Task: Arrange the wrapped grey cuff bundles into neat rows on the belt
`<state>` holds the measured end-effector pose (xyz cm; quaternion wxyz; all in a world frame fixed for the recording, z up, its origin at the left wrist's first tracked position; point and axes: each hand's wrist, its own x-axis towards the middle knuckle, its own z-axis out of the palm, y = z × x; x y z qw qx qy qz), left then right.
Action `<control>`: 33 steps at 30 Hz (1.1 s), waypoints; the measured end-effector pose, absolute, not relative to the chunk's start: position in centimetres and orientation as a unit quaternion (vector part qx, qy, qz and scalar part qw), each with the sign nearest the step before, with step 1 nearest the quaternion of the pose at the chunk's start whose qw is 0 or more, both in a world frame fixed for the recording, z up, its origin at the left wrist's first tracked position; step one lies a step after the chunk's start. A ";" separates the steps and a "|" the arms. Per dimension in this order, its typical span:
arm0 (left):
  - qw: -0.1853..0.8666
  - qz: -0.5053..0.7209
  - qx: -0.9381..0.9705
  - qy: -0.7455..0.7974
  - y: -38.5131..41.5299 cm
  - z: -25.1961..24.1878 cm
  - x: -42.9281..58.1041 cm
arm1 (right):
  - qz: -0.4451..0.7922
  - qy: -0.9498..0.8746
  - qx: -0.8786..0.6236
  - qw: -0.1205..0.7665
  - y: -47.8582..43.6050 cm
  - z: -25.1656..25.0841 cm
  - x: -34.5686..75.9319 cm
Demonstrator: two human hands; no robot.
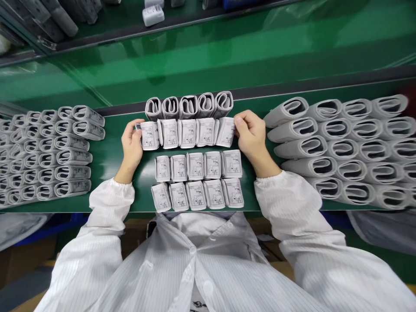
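Note:
My left hand (pixel 132 145) is closed on the left end of a row of folded printed packets (pixel 187 133), pinching it between thumb and fingers. At the row's right end, my right hand (pixel 251 132) pinches the last packet, which leans slightly. Behind this row stand several rolled packets (pixel 189 106) with their folded ends up. Nearer my body, two more rows lie on the green table: one (pixel 195 166) just in front of the held row, the other (pixel 196 195) along the table's front edge, its leftmost packet tilted.
Stacked smaller folded bundles (pixel 48 156) fill the left of the green table (pixel 110 160). Larger grey rolled bundles (pixel 344 151) are stacked at the right. A shelf edge (pixel 195 28) crosses behind, holding a small white object (pixel 153 15) and grey items.

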<state>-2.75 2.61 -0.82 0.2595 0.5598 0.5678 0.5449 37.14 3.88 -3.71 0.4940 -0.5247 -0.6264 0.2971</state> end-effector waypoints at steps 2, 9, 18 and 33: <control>0.258 0.546 0.561 0.566 2.7 -0.8 -2.8 | 0.299 -0.628 -0.520 0.497 3.9 -3.7 37.2; 0.271 0.546 0.555 0.566 2.8 -0.8 -2.9 | 0.302 -0.624 -0.535 0.483 3.9 -3.4 37.0; 0.321 0.519 0.570 0.549 3.0 -1.2 -2.9 | 0.313 -0.619 -0.530 0.487 4.0 -2.5 36.5; 0.324 0.523 0.571 0.544 3.2 -1.2 -2.8 | 0.320 -0.617 -0.525 0.491 4.1 -2.7 36.6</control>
